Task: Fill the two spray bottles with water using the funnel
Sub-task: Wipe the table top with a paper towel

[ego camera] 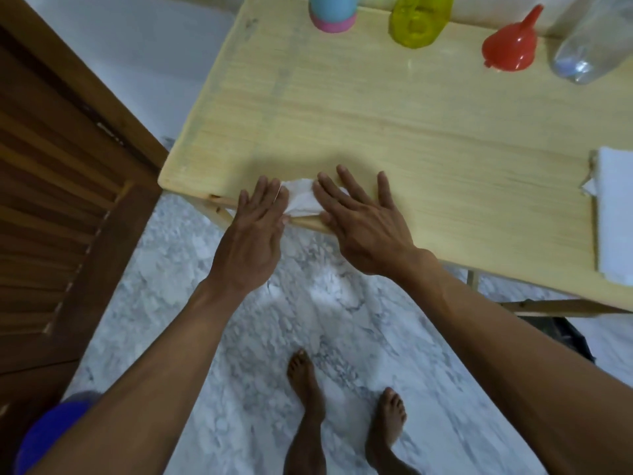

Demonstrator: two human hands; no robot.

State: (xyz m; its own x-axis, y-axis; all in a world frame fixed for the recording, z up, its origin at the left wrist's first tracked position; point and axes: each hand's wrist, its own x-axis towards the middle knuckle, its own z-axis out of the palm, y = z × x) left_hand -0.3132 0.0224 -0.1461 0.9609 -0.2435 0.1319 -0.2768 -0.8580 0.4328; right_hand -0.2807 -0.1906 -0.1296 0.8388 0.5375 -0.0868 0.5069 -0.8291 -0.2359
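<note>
Head view: left hand point(255, 231) and right hand point(356, 217) flat, fingers straight, pressing a white tissue point(303, 200) at the surface point(411, 138) edge. Red funnel point(512, 46) at one o'clock, between yellow-green bottle point(418, 20) and clear bottle point(589, 42); blue-pink bottle point(332, 12) at twelve. Risk: leftover wetness letting bottles slip.

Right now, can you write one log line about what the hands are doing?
left hand: flat on tissue | right hand: flat on tissue | place: table front edge | funnel: untouched, at back
</note>
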